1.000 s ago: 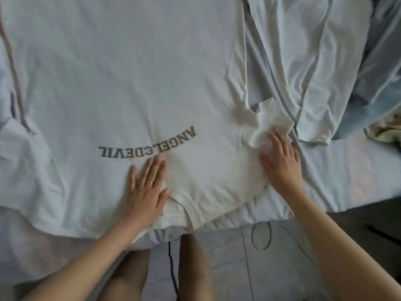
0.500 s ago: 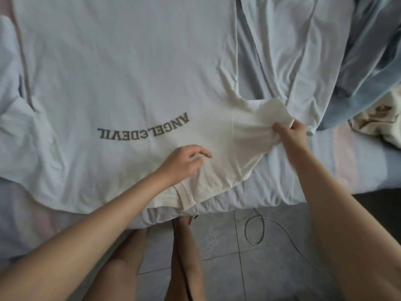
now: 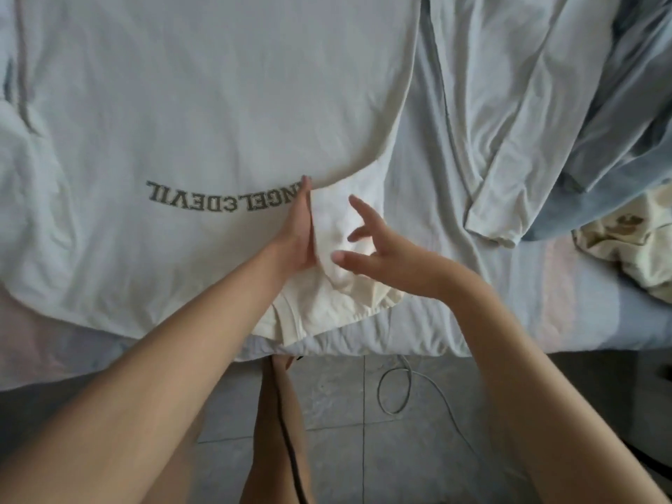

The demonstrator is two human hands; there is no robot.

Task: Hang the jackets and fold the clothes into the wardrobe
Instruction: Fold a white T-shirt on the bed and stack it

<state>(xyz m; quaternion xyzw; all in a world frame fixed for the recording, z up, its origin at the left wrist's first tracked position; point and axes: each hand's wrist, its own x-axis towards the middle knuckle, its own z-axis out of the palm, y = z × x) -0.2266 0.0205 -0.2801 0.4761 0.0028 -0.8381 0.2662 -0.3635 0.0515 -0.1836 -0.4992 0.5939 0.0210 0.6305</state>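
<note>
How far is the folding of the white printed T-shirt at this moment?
Early stage. Done: the T-shirt lies flat on the bed, one sleeve turned in over its body. In hand: the left hand, fingers straight, presses along that fold; the right hand is open above the sleeve. Left: the other side, the lengthwise folds, the pale garment beside it, and the wardrobe, not in view.

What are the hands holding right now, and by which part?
Nothing is gripped. The left hand presses straight-fingered on the white T-shirt beside its folded-in sleeve; the right hand is spread open over that sleeve.
</note>
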